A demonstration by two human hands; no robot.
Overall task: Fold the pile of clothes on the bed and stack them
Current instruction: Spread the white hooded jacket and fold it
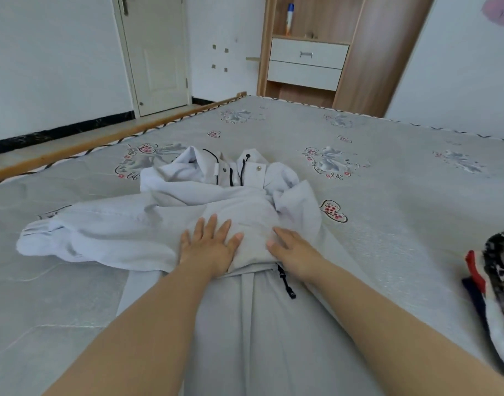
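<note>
I have the pale grey jacket (216, 212) spread in the middle of the bed (388, 195), collar at the far end and hem running toward me, because I need it flat before I can fold it. My left hand (207, 247) lies flat on the cloth, fingers straight and a little spread, gripping nothing, and presses down the sleeve I have laid across the front. My right hand (293, 250) rests just beside it; the thumb and first finger look flat on the cloth, but the other fingers are hidden, so I cannot tell whether they hold a fold. The left sleeve (73, 235) trails out to the left, not yet tucked in, so I judge this fold only partly done. At the near right edge, well apart, the rest of the pile (499, 281) waits its turn.
</note>
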